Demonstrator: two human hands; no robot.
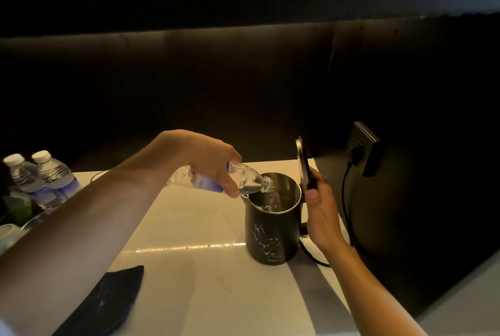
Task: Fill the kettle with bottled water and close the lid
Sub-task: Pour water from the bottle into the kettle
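Pouring step in hand; fill incomplete, lid not yet shut.

Kettle (pixel 273 223): black, marbled pattern, upright near the right edge of the pale counter (pixel 194 276), toward the back. Mouth open, steel interior visible, some water at the bottom.

Lid (pixel 303 165): hinged, standing nearly vertical on the handle side of the rim, just right of the mouth.

Left hand (pixel 208 162): fingers clenched around the water bottle (pixel 219 180), grasping mid-body. Bottle uncapped, long axis running left to right and tipped neck-down; neck just over the left part of the rim. Stream entering the kettle. Roughly a third of the water judged left in the bottle.

Right hand (pixel 320 208): at the handle side, fingers curled loosely against the lid's outer face and the handle top, thumb near the hinge. Firm grip or mere steadying: cannot tell.

Relation for the coming move: lid lies directly against the right-hand fingers, swing path leftward and down onto the mouth, currently blocked by the bottle neck. Right hand clearly the nearer for closing; bottle to be withdrawn leftward first.

Also present: two capped bottles (pixel 40 181) at the back left corner; dark flat case (pixel 108 300) near the front edge; power cord (pixel 345 200) to a wall socket (pixel 361 146) right of the kettle.

Risk, judged: splashing past the rim if the tilt steepens.
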